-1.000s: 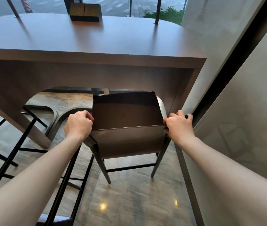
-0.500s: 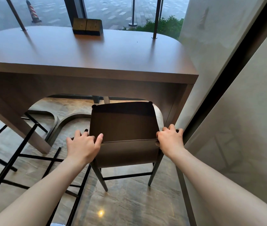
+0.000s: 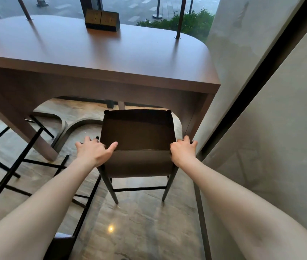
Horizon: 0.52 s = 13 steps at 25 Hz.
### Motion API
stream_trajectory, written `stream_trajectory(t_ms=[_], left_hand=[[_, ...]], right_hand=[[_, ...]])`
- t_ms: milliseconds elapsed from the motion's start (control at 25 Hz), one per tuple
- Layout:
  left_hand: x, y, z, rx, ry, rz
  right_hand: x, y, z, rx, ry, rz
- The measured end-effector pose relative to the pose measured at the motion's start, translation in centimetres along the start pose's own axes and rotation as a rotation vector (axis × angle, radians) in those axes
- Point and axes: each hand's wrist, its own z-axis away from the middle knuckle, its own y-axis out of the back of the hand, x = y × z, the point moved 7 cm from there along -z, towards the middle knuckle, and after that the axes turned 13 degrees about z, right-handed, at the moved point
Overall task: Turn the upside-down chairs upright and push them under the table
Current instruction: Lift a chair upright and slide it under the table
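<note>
A dark brown chair (image 3: 137, 136) stands upright on its four legs in front of the brown table (image 3: 111, 59), its seat's far edge just under the table's near edge. My left hand (image 3: 94, 150) rests on the left top corner of the backrest, fingers spread and thumb over the top edge. My right hand (image 3: 181, 150) grips the right top corner of the backrest. The chair's front legs are hidden below the seat.
A second chair with a black metal frame (image 3: 27, 158) stands close on the left. A grey wall (image 3: 261, 91) with a dark vertical strip runs along the right, near the chair. A small dark box (image 3: 102, 20) sits on the tabletop's far side. Thin poles rise from the table.
The chair has come down lower in view and stands on the floor. My left hand went from a closed grip on the backrest corner to a flat, spread hold.
</note>
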Motion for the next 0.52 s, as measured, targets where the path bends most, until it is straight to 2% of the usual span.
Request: stream_trajectory(t_ms=[160,280,360,520], left_hand=[[0.0,0.3,-1.0,-0.106,0.004,0.009],[-0.8,0.8,-2.6,-0.186,0.085,-0.018],[-1.2,0.7,-3.7,-0.296,0.148,0.021],[-3.3,-0.7,-5.9,-0.56,0.35,0.281]], right_hand=[[0.0,-0.6,-1.2,-0.223,0.071,0.024],[0.0,-0.2,-2.2,-0.535,0.171,0.008],[-0.4,0.8,-2.5,-0.733,0.31,-0.018],[-0.7,1.7,-3.2,-0.854,0.388,-0.076]])
